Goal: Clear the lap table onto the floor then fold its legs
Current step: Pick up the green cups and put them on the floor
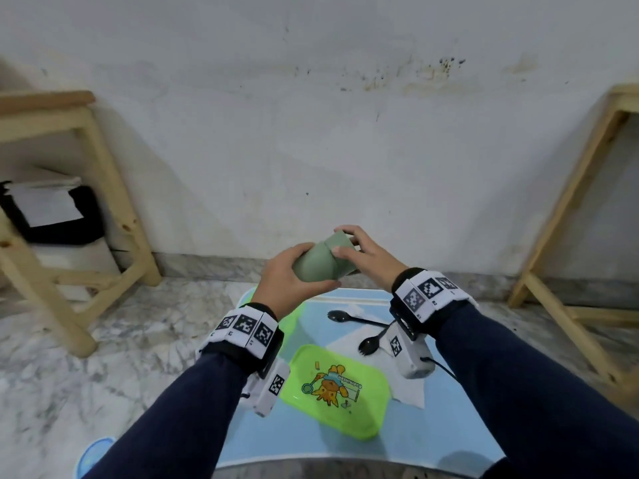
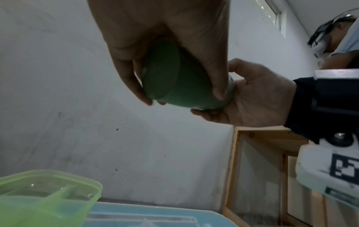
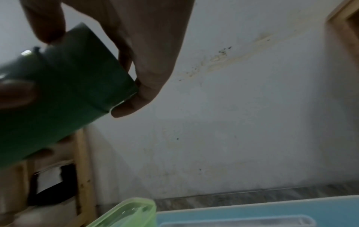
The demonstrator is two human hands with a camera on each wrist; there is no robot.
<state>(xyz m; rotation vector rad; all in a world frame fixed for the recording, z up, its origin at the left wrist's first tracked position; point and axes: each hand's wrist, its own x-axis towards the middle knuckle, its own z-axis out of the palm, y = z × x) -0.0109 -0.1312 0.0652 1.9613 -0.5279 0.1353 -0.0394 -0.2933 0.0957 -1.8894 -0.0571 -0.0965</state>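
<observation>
- Both hands hold pale green cups (image 1: 325, 262) in the air, above the far edge of the lap table (image 1: 432, 440) and clear of it.
- There seem to be two cups, lying sideways and nested or meeting end to end; I cannot tell which.
- The left hand (image 1: 287, 276) wraps its fingers and thumb round the near cup's body, a full closed grip.
- The right hand (image 1: 368, 255) grips the far cup by its end, thumb on one side and fingertips curled over the rim, the fingers only part closed.
- Left on the table: a green lid (image 1: 337, 388) with a cartoon print near the middle, a green box (image 2: 44, 198) at the far left corner, two black sporks (image 1: 359, 328), and a white napkin (image 1: 408, 392) under the nearer one.
- A blue disc (image 1: 93, 458) lies on the marble floor (image 1: 103, 347) at the left; I cannot tell what it is or whether it came from the table.
- My judgement: the clearing is at an early stage. The cups are lifted but not set down, and the lid, box, sporks and napkin are yet to go.
- The legs are hidden under the top, so I cannot see how they stand; folding them likely waits until the top is bare.
</observation>
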